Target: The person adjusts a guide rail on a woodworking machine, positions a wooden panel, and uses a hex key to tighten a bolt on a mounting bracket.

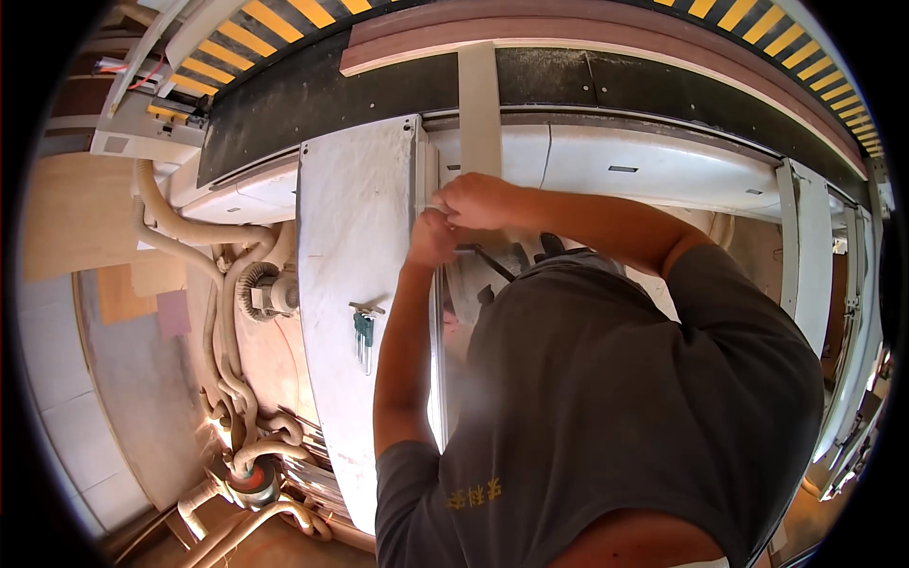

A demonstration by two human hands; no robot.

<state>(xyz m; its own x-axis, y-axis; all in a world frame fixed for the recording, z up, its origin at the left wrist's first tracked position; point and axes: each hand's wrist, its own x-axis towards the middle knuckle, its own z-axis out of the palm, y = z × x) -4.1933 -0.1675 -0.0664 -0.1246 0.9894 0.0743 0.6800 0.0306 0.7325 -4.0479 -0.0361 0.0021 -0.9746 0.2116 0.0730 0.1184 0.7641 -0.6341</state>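
My left hand [432, 237] and my right hand [480, 201] meet beside the edge of the white tabletop [355, 199]. The fingers of both are closed and pinched together. A tiny pale sliver shows at the fingertips, but what they hold is too small and blurred to name. Just beyond my right hand, a narrow pale board [480, 104] runs away from me onto the black machine bed [398, 95]. Left of my left forearm, a set of hex keys in a green holder [364, 328] lies on the white tabletop. Beneath my hands is a dark rod [494, 262].
Long reddish boards [587, 30] lie along the black bed, before a yellow-and-black striped edge [248, 35]. Beige dust hoses [220, 322] and a motor [275, 292] stand at the left. A white machine arm [810, 246] extends at the right.
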